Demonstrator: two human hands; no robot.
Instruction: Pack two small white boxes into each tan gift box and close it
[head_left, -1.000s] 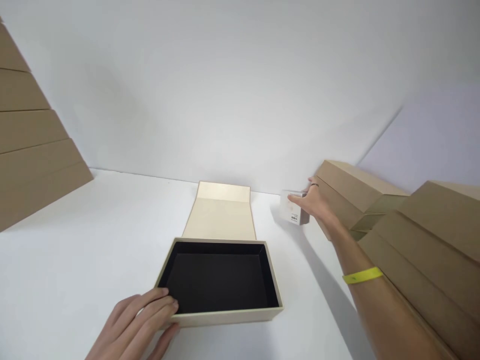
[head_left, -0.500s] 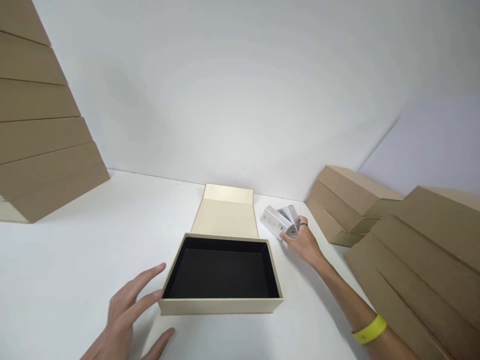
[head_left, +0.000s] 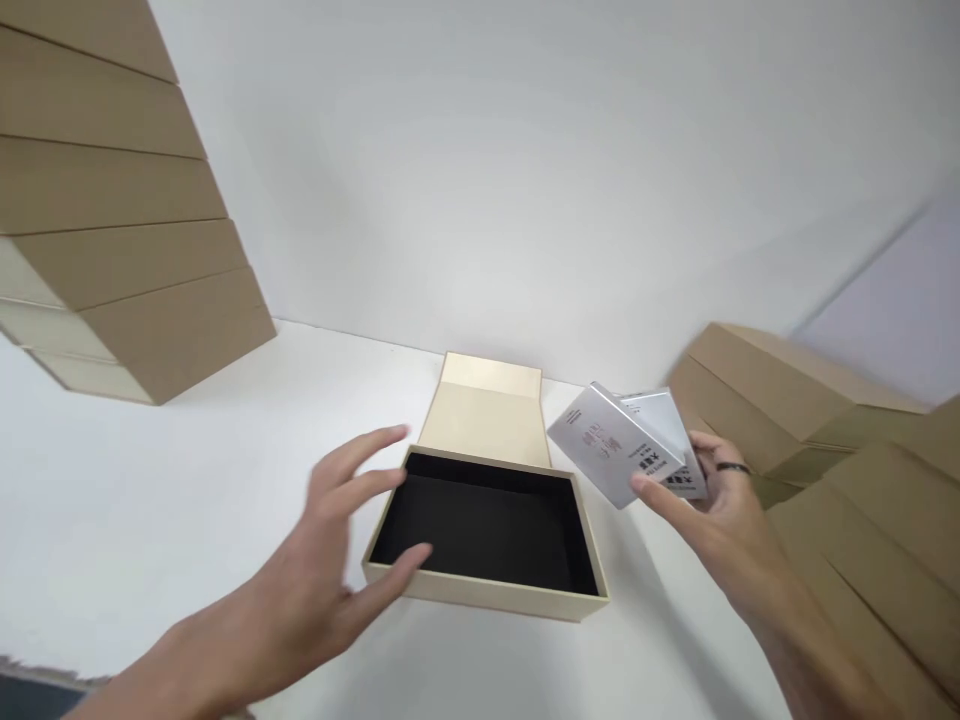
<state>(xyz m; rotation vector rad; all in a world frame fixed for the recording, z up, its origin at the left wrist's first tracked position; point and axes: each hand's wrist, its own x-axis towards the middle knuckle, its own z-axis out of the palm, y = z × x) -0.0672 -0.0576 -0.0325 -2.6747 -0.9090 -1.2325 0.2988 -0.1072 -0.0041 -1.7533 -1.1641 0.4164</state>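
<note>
A cream box with a black interior stands on the white table, its lid folded back behind it. Nothing lies inside the box. My right hand grips two silver-white cartons, the front one crossing over the rear one, above the table right of the box. Dark printing shows on both cartons. My left hand holds nothing; its fingers are spread over the box's left edge, the thumb over the front left corner.
Brown boxes are stacked high at the left. More brown boxes stand at the right, a short stack near the wall and a larger one closer to my right arm. A white wall rises behind the table.
My right hand has lifted the two cartons off the table and brought them nearer. My left hand has moved up and right, over the box's left edge. The view has shifted slightly.
</note>
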